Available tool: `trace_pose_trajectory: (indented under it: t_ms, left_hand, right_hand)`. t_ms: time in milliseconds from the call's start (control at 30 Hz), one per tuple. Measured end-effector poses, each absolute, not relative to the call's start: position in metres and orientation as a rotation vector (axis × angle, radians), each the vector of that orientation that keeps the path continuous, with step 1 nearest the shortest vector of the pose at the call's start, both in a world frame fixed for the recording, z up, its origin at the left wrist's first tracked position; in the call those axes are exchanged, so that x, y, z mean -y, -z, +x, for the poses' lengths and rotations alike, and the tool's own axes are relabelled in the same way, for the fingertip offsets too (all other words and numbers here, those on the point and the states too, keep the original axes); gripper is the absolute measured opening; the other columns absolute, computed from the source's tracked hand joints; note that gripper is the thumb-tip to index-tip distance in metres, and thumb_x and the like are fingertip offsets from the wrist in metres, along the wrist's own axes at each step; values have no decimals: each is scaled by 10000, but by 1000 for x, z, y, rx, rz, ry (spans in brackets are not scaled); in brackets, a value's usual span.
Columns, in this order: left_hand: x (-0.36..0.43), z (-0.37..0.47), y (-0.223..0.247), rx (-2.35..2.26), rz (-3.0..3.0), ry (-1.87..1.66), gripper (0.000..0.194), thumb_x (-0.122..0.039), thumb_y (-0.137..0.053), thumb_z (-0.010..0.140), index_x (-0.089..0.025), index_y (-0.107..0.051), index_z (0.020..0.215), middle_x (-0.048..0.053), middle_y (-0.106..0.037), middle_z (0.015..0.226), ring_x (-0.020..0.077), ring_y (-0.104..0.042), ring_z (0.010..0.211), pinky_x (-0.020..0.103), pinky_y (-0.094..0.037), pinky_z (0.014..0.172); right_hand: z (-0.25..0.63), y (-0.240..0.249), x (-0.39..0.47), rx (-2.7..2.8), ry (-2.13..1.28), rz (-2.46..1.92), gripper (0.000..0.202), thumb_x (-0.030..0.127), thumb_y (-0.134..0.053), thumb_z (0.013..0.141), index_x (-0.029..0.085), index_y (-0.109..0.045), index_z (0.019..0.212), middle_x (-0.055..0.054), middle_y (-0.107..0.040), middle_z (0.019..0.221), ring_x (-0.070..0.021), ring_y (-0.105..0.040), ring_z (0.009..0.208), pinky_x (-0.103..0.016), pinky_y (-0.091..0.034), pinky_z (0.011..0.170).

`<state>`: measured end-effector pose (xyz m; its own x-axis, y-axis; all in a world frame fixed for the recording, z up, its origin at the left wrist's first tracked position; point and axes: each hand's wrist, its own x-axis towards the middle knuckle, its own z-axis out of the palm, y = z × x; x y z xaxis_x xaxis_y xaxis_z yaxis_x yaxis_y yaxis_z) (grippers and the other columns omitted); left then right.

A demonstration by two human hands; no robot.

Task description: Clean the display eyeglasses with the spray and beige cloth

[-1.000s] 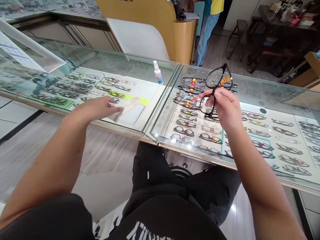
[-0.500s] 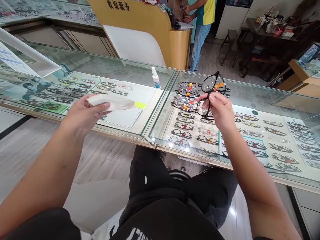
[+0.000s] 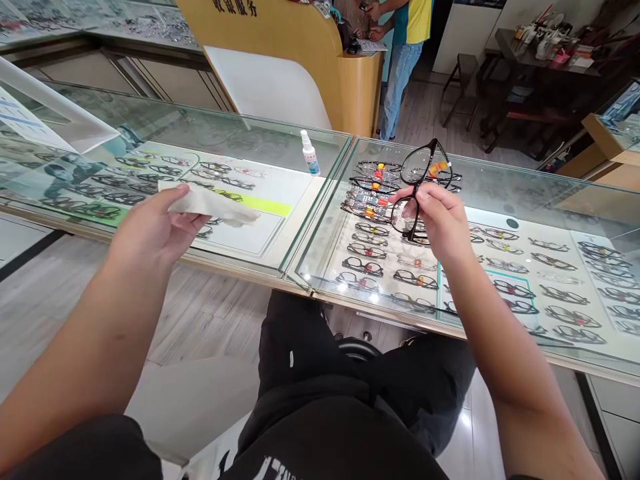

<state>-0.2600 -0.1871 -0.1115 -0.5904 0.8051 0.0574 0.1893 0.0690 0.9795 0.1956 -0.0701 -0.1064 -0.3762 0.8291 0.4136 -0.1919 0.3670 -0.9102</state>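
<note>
My left hand [image 3: 153, 223] holds a pale, thin cloth [image 3: 210, 203] between thumb and fingers, over the left part of the glass counter. Its loose end points right. Black-framed glasses [image 3: 419, 167] are pinched by my right hand [image 3: 443, 217] near the middle of the frame, tilted almost upright above the right display case. Between the hands, farther back, a white spray bottle [image 3: 310, 157] stands on the glass. Rows of eyeglasses [image 3: 365, 267] lie under the glass below my right hand.
A glass counter [image 3: 250, 263] spans the view, with a metal seam near its middle. Behind it are a yellow desk [image 3: 280, 40], a person in jeans [image 3: 400, 80], and a dark table [image 3: 520, 50] with stools. A white stand [image 3: 95, 137] rests at the left.
My left hand has shifted slightly left and turned, its thumb now on top of the cloth, whose loose end has dropped and moved left. My right hand and the glasses have barely moved.
</note>
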Motion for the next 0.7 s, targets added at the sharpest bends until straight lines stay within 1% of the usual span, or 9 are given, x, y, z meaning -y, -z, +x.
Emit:
trace_pose_trajectory:
  t_ms: [100,167,233,367,433,500,600,633,700]
  left_hand:
    - [183,-232,87,-1679,796,-1714,390,-317,-851,677,-244,-501,833,0,-740,1021,240,-669,1279,368,-621,1062]
    - [177,-209,70,-1569,836,-1749,333,-203,-775,645,-250,-525,860,-3,-746,1108,252,-643,1368,367,-617,1098]
    - [167,-185,58,-1447,910,-1740,331,-144,-709,629,-245,-554,903,7,-746,1190,275,-645,1387,398,-629,1100]
    - [133,-141,50,-1225,957,-1660,381,-132,-656,642,-199,-618,1015,60,-748,1270,289,-670,1339,405,-663,1031]
    - [113,-119,52,-1114,980,-1595,367,-131,-660,665,-181,-627,1027,89,-742,1296,285,-693,1289,400,-672,997]
    - [93,-95,56,-1054,985,-1575,368,-96,-661,664,-167,-641,1025,112,-743,1290,268,-721,1209,366,-672,934]
    - [70,-62,59,-1050,928,-1542,460,-14,-643,641,-155,-689,1076,109,-769,1228,227,-735,1067,291,-643,798]
    - [66,-53,60,-1045,913,-1507,487,-1,-642,645,-157,-702,1102,101,-779,1216,221,-736,1046,278,-636,777]
    - [60,-39,62,-1004,905,-1429,517,0,-642,664,-167,-720,1147,81,-795,1202,222,-748,1060,272,-645,798]
  right_hand:
    - [195,106,72,1596,-1220,-556,351,574,-750,1000,269,-752,827,-27,-833,991,-212,-663,803,-377,-496,770]
    - [195,105,72,1593,-1238,-536,311,548,-763,1001,269,-775,866,-25,-825,974,-201,-647,777,-370,-490,764]
    - [195,104,73,1588,-1253,-535,305,546,-769,999,266,-779,880,-30,-821,977,-201,-640,781,-371,-497,775]
    - [196,103,74,1577,-1255,-564,369,592,-773,980,262,-726,821,-38,-826,1000,-222,-684,875,-380,-530,811]
    - [196,102,73,1576,-1265,-566,378,605,-773,972,260,-726,824,-40,-829,991,-229,-713,921,-377,-545,818]
    - [197,101,71,1564,-1275,-568,371,604,-768,974,256,-743,847,-37,-824,962,-235,-735,957,-374,-558,832]
    - [200,99,66,1521,-1290,-560,338,565,-765,988,247,-768,872,-30,-827,967,-222,-740,952,-353,-551,828]
    - [202,99,65,1510,-1290,-554,326,552,-763,993,245,-781,888,-28,-831,979,-211,-734,932,-344,-544,819]
    - [204,98,63,1503,-1284,-536,315,540,-754,1004,240,-806,926,-26,-832,991,-197,-725,914,-330,-531,811]
